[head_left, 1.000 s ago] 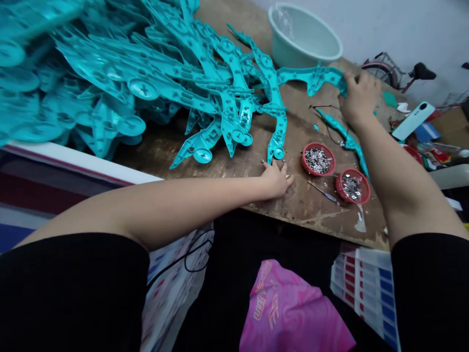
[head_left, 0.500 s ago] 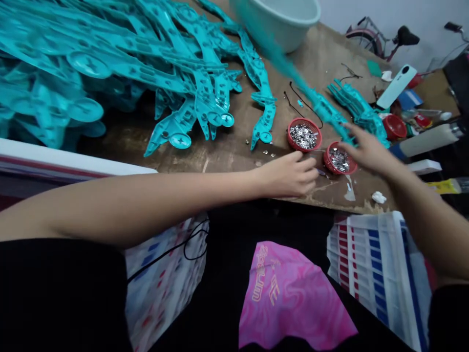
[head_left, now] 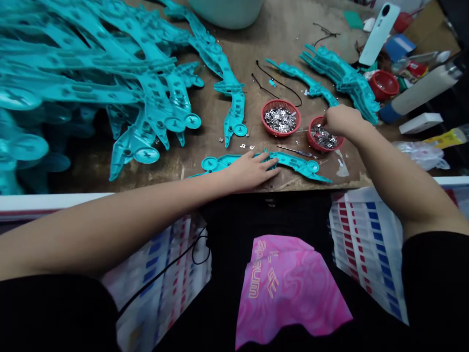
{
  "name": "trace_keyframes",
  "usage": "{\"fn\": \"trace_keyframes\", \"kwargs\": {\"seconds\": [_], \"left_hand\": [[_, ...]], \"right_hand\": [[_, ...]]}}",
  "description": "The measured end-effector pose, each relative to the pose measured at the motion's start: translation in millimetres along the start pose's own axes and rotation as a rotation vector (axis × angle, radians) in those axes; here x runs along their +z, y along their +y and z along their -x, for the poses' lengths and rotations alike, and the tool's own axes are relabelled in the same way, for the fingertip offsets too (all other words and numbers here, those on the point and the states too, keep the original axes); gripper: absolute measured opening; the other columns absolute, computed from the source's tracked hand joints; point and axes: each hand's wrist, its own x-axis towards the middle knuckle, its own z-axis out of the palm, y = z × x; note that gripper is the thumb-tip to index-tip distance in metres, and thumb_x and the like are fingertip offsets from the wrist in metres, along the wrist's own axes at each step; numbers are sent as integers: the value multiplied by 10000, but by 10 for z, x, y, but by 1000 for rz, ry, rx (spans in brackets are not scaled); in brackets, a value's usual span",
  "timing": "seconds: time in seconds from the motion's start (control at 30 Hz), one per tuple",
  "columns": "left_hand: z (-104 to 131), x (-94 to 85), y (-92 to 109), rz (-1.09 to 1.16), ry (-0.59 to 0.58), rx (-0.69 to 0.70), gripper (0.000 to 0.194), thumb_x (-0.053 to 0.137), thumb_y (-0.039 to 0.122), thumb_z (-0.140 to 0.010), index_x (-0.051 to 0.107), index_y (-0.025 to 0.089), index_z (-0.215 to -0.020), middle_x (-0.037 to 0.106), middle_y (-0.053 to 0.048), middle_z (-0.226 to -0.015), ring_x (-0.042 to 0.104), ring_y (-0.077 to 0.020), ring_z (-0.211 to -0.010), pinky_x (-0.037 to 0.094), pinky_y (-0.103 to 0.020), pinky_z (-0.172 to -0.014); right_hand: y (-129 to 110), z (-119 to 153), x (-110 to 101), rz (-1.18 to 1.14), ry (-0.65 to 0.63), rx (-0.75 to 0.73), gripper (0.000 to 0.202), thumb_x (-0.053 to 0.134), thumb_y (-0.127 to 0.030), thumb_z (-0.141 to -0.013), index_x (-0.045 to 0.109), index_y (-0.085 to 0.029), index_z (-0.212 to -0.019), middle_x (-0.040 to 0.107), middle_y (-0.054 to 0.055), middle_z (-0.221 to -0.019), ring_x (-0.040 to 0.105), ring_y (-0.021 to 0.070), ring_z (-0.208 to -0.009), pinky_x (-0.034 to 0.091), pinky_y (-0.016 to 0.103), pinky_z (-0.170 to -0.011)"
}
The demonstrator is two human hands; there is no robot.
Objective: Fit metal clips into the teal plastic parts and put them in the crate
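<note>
A long teal plastic part [head_left: 293,161] lies along the table's front edge. My left hand [head_left: 252,171] rests on its middle, palm down with fingers spread, covering some of it. My right hand [head_left: 342,121] reaches into the right red basket [head_left: 311,139], which holds small metal clips. Its fingers are curled down among the clips, and whatever is between the fingertips is hidden. Beside it stands the left red basket [head_left: 264,128], also filled with shiny metal clips [head_left: 280,119]. A thin screwdriver-like tool [head_left: 295,151] lies between the baskets and the teal part.
A large heap of teal parts [head_left: 120,88] covers the left side. One teal part [head_left: 236,105] lies apart in the middle. A smaller teal stack [head_left: 344,73], a phone [head_left: 379,34] and a bottle [head_left: 425,90] are at right. A pale tub [head_left: 227,12] stands behind.
A blurred teal part hung in the air from my right hand; now a teal part lies flat under my left hand. My left fingers have spread, and my right hand has gone into the basket.
</note>
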Motion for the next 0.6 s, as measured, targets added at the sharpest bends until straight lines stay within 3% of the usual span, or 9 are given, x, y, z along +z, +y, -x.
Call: {"fn": "trace_keyframes", "kwargs": {"seconds": [0.1,0.2,0.3,0.43,0.6], "left_hand": [[-13,-8,-131,-1,-27,-61,685,492,91,-1288,686,241,-1927,593,-192,-2028,681,-485,-1791,712,-629,-1220],[-18,-4,-209,3,-23,-92,706,480,82,-1278,669,223,-1943,602,-206,-2022,687,-500,-1773,722,-598,-1134],[-4,-16,-188,-7,-14,-69,679,492,91,-1280,713,227,-1907,659,-202,-1978,728,-483,-1710,708,-592,-1134],[32,-36,-72,-40,4,30,596,547,156,-1302,779,259,-1841,715,-182,-1929,773,-447,-1634,673,-609,-1235],[51,-59,-5,-31,3,58,552,619,221,-1296,800,262,-1815,733,-193,-1907,787,-444,-1594,663,-580,-1196]], "right_hand": [[-172,-23,-20,134,-166,172,435,958,-377,-1070,950,-100,-1405,861,285,-1325,832,461,-1381,671,627,-1229],[-355,70,-24,164,-232,178,429,972,-218,-1085,899,-23,-1460,843,330,-1429,815,440,-1438,656,580,-1252],[-412,91,-11,156,-259,183,392,941,-154,-1126,873,13,-1474,823,360,-1496,796,441,-1472,639,585,-1267],[-398,58,-6,141,-283,172,359,920,-170,-1160,864,9,-1466,801,357,-1553,775,445,-1502,609,586,-1296],[-395,64,-97,91,-278,187,431,958,-250,-1168,878,-20,-1524,804,339,-1559,754,451,-1526,588,592,-1324]]}}
